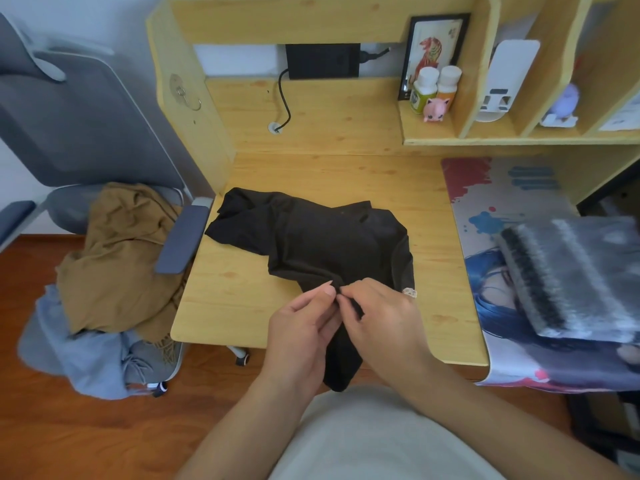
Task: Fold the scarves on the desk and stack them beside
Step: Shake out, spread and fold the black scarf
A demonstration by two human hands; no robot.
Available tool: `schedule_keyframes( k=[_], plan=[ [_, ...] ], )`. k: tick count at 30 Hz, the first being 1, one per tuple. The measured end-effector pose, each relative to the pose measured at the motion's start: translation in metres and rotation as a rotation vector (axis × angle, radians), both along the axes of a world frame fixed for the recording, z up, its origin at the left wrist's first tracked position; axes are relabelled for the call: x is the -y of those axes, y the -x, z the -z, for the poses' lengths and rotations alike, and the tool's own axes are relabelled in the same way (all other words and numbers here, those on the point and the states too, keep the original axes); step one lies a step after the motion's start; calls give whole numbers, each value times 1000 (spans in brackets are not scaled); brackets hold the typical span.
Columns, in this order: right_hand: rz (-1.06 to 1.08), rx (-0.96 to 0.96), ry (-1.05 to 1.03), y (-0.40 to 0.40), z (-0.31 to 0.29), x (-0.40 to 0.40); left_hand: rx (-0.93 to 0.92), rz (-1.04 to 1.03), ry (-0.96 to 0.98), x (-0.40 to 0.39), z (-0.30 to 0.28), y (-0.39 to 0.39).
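- One black scarf [311, 237] lies crumpled on the wooden surface [429, 271], its bulk near the middle and a tail hanging over the near edge toward the person.
- Its long axis runs from about 10 o'clock, at the far-left corner of the cloth, down to about 5 o'clock, where the tail drops off the edge; the hanging end points toward the person.
- Both hands meet at that near end: the left hand [304, 327] and right hand [381, 317] are side by side, nearly touching, each pinching a bit of the black cloth between thumb and fingertips.
- From the hands, the rest of the scarf lies at 11 to 12 o'clock, so most of the fabric is ahead of the grip and none of it is spread flat yet.
- Neither hand is clearly nearer the bulk; the left sits closer to the far-left corner, the right closer to the rounded right side with a pale lace bit [410, 292].
- My guess is that they are finding an edge or corner, and the next move would need the hands to part along that edge to open the cloth.
- At 3 o'clock a folded grey striped scarf [575, 275] rests on a printed mat [485, 216].
- At 9 o'clock a brown cloth [117, 251] and blue cloth [86, 351] are heaped on a chair [79, 126].
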State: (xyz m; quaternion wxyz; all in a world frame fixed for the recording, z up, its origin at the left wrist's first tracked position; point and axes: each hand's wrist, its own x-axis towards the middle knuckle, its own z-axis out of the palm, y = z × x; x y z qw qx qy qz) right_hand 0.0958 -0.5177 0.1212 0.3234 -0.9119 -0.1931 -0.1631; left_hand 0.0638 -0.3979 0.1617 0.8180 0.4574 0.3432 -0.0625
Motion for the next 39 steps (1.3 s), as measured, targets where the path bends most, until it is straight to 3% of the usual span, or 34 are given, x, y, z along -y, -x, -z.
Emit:
schedule_keyframes(
  k=[5, 11, 21, 24, 26, 30, 33, 36, 39],
  plan=[
    [6, -18, 60, 1, 2, 0, -1, 17, -32, 2, 0, 3],
    [-33, 112, 182, 1, 1, -4, -51, 8, -41, 4, 3, 2],
    [-230, -84, 258, 2, 17, 5, -198, 27, -29, -5, 24, -7],
    [-281, -313, 170, -2, 14, 18, -194, 48, -174, -18, 34, -6],
    [-244, -420, 104, -12, 14, 40, -184, -47, -242, -39, 39, -9],
    [-49, -522, 53, -26, 21, 99, -223, -312, -275, -110, 45, -14],
    [142, -697, -182, -29, 11, 121, -151, -358, -248, -133, 44, -12],
    [252, -673, -429, -35, -2, 123, -26, -373, -262, -126, 37, -14],
    [173, -639, -414, -35, -9, 122, 58, -475, -119, -128, 30, -22]
  ],
)
